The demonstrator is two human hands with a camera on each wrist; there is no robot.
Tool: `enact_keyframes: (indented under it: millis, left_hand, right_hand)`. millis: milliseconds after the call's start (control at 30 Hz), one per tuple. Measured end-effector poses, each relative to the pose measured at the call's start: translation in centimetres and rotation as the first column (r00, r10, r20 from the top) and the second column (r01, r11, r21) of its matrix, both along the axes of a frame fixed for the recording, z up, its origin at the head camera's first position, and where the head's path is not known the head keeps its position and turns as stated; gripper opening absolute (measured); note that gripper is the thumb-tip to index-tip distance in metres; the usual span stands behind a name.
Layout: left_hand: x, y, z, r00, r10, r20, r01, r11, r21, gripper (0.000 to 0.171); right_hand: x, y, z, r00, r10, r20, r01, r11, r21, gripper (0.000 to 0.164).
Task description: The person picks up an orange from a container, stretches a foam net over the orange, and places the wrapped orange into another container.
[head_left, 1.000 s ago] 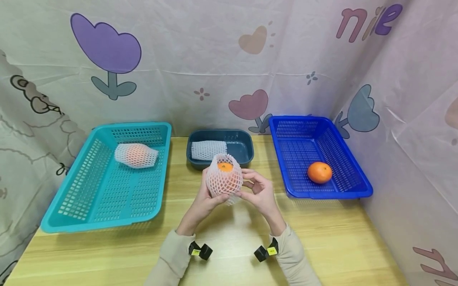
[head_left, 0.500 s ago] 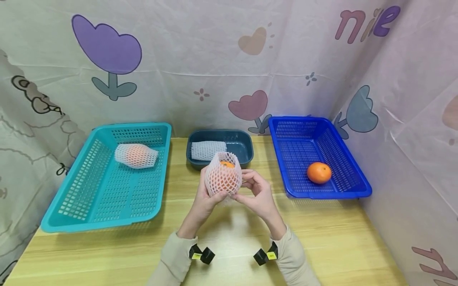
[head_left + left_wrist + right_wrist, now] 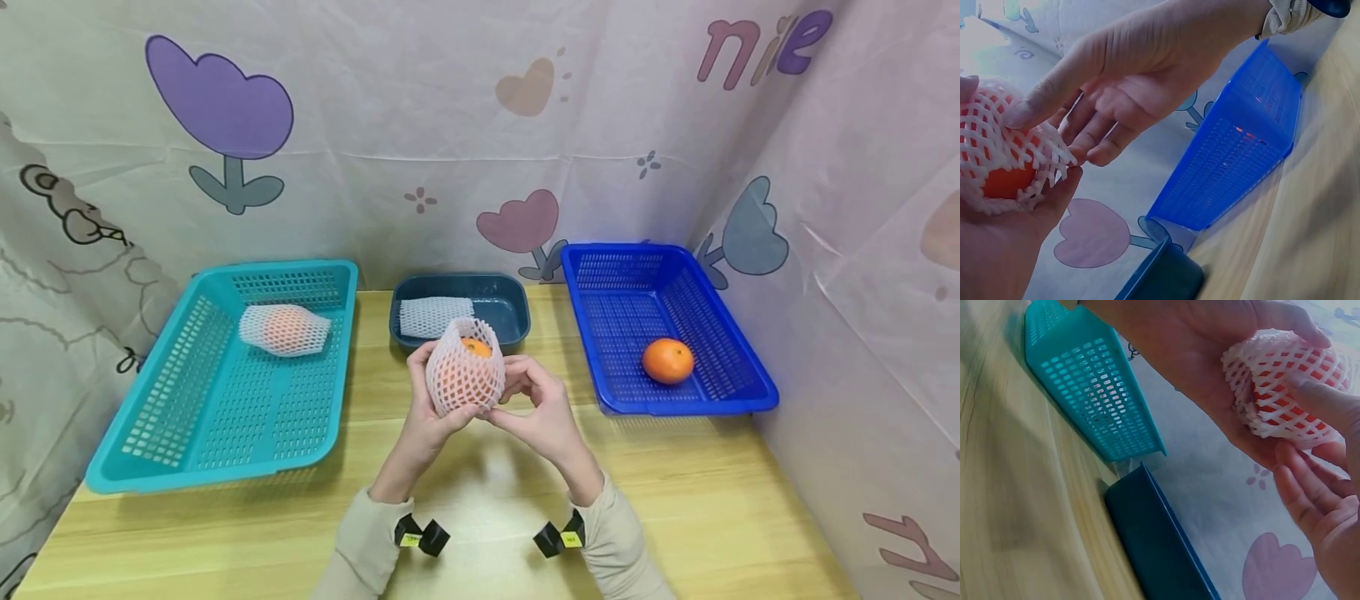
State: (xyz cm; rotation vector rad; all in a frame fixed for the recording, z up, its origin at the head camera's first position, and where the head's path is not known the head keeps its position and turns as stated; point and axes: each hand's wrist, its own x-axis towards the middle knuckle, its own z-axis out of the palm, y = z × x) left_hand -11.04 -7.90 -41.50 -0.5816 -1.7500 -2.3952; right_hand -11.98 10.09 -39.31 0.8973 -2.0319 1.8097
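A white foam fruit net (image 3: 459, 382) is wrapped round an orange (image 3: 477, 347), whose top shows through the net's open end. My left hand (image 3: 422, 417) grips the netted orange from the left, thumb across the near side. From the right, my right hand (image 3: 542, 412) pinches the net's near, lower part between thumb and fingers. In the left wrist view, the right thumb lies on the mesh (image 3: 988, 119) and a patch of bare peel shows. The right wrist view shows the left palm behind the net (image 3: 1294, 394).
At left, a teal basket (image 3: 281, 408) holds one netted fruit (image 3: 285, 329). Behind the hands, a dark blue-green tub (image 3: 510, 315) contains flat foam nets (image 3: 435, 316). A bare orange (image 3: 667, 361) lies in the blue basket (image 3: 615, 350) at right. A printed curtain (image 3: 360, 100) hangs behind the wooden table (image 3: 675, 492).
Both hands have shifted slightly left with the netted orange. The net's open end now stands a little higher around the fruit, and its loose lower end no longer shows below.
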Motion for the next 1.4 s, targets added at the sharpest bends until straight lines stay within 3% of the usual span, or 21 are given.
enact_keyframes:
  millis: [167,300,567,833,1100,1233,1400]
  left_hand:
    - [-0.2,-0.5,0.0,1.000,0.030,-0.007,-0.030,0.999,-0.010,0.087]
    - [-0.2,-0.9,0.0,0.999,0.052,0.001,-0.052,0.999,-0.013,0.086]
    - [-0.1,-1.2,0.2,0.999,0.030,-0.016,-0.030,0.999,-0.044,0.090]
    - [-0.1,-1.2,0.4,0.996,-0.052,-0.072,0.050,0.998,-0.027,0.090]
    - [0.0,-1.1,0.4,0.995,-0.068,-0.073,0.067,0.998,-0.016,0.088]
    - [-0.1,-1.3,0.5,0.994,-0.043,-0.097,0.040,0.999,-0.028,0.087]
    - [-0.4,-1.8,1.5,0.982,0.020,-0.186,-0.055,0.981,-0.187,0.090]
  right_hand:
    - [-0.4,0.6,-0.1,0.999,0.025,0.030,-0.028,0.994,0.110,0.055]
    - [-0.8,1.4,-0.3,0.995,0.084,0.057,-0.090,0.989,0.119,0.056]
    - [-1.0,2.1,1.3,0.990,0.133,0.036,-0.134,0.990,0.040,0.046]
    - [-0.6,1.8,2.7,0.983,0.149,0.107,-0.159,0.984,0.086,0.078]
    - [-0.5,1.4,2.8,0.981,0.133,0.144,-0.149,0.983,0.110,0.075]
    - [-0.7,1.4,2.7,0.970,0.170,0.174,-0.186,0.980,0.077,0.073]
    - [-1.0,1.8,2.7,0.962,0.190,0.198,-0.209,0.975,0.077,0.076]
